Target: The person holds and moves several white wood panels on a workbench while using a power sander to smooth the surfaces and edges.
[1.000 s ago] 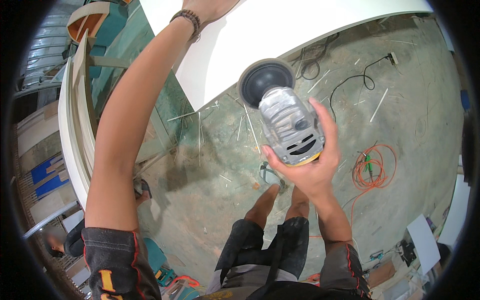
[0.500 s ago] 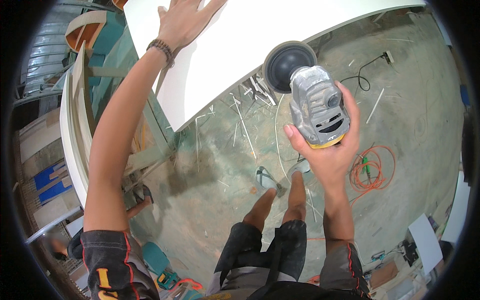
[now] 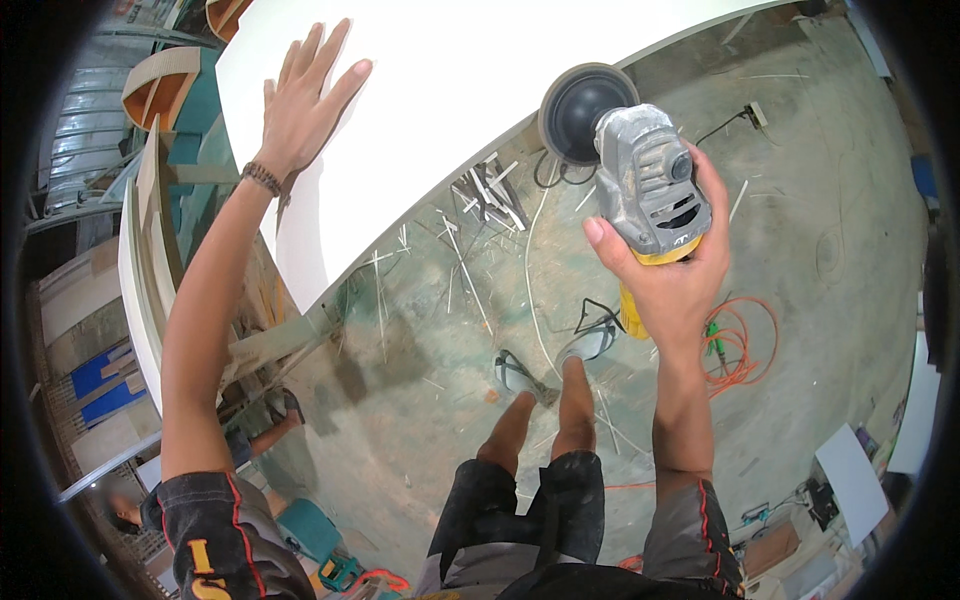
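Upper left of the head view, I see the left hand (image 3: 300,105) lying flat and open, fingers spread, on a large white panel (image 3: 450,90) that fills the top of the frame. At upper right, the right hand (image 3: 668,275) is closed around a grey and yellow power sander (image 3: 650,190), held just off the panel's curved edge, its round black pad (image 3: 580,110) facing the panel. Below, at centre, my sandalled feet stand on a dusty concrete floor (image 3: 820,180) strewn with thin white offcuts (image 3: 480,200). At right, an orange cable (image 3: 740,350) lies coiled.
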The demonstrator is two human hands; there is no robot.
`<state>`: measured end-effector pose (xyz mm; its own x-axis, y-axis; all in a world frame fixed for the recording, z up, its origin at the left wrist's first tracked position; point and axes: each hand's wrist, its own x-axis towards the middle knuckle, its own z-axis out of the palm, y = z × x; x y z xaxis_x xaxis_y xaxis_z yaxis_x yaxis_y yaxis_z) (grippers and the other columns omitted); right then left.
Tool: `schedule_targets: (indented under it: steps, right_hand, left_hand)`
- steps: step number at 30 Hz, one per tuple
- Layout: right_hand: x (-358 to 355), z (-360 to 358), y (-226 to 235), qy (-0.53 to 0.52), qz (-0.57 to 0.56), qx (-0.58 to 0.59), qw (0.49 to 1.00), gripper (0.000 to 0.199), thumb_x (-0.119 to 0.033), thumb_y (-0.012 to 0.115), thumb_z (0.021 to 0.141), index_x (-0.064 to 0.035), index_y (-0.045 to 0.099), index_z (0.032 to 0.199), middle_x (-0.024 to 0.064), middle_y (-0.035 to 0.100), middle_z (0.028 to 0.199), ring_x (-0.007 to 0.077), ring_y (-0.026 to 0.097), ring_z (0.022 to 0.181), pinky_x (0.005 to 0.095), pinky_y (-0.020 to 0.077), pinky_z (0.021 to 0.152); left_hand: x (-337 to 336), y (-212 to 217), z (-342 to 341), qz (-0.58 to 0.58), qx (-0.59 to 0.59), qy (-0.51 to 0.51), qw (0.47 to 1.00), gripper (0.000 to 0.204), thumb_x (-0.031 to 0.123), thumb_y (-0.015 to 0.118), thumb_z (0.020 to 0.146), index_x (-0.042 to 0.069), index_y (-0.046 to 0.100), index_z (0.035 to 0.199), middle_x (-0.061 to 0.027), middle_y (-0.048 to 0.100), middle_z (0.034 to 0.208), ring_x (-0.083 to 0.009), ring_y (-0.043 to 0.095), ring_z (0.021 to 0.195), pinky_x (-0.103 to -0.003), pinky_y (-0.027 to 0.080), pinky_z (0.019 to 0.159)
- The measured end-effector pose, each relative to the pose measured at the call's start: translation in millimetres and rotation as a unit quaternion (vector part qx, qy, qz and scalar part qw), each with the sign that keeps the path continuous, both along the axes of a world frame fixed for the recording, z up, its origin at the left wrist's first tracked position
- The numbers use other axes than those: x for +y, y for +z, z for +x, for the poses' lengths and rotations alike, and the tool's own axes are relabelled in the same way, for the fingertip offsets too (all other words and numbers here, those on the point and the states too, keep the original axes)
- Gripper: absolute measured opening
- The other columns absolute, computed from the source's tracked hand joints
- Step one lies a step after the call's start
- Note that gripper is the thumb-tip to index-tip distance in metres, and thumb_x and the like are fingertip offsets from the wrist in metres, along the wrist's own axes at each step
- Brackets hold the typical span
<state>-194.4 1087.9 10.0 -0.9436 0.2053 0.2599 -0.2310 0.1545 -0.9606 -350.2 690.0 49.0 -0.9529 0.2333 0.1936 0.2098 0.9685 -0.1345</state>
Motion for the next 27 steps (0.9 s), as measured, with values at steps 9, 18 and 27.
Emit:
schedule_targets:
  steps: [9, 18, 27]
  right_hand:
    - [58, -43, 5, -0.007, -0.027, -0.028, 0.999, 0.089, -0.019, 0.095, 0.072, 0.0038, 0.047, 0.143, 0.0156, 0.061, 0.128, 0.0220, 0.064, 0.114, 0.0345, 0.0529, 0.097]
    - [109, -83, 5, -0.055, -0.063, -0.053, 0.995, 0.086, -0.018, 0.096, 0.072, 0.0039, 0.049, 0.140, 0.0150, 0.061, 0.128, 0.0206, 0.064, 0.114, 0.0331, 0.0533, 0.096]
    - [94, -51, 4, -0.010, 0.015, -0.037, 0.999, 0.093, -0.019, 0.096, 0.069, 0.0029, 0.047, 0.145, 0.0167, 0.061, 0.132, 0.0234, 0.063, 0.119, 0.0366, 0.0519, 0.101]
  left_hand:
    - [17, 11, 1, 0.004, -0.034, 0.029, 0.999, 0.078, 0.076, 0.041, 0.095, 0.038, 0.030, 0.163, -0.0058, 0.021, 0.172, -0.0323, 0.015, 0.159, -0.071, 0.007, 0.122]
    - [25, 19, 4, 0.016, -0.057, 0.037, 0.998, 0.075, 0.072, 0.039, 0.098, 0.036, 0.029, 0.163, -0.0055, 0.020, 0.172, -0.0317, 0.014, 0.160, -0.072, 0.006, 0.122]
    - [62, 0, -41, -0.035, 0.035, 0.014, 0.999, 0.069, 0.067, 0.046, 0.100, 0.029, 0.043, 0.158, -0.0117, 0.035, 0.166, -0.0333, 0.029, 0.155, -0.065, 0.020, 0.122]
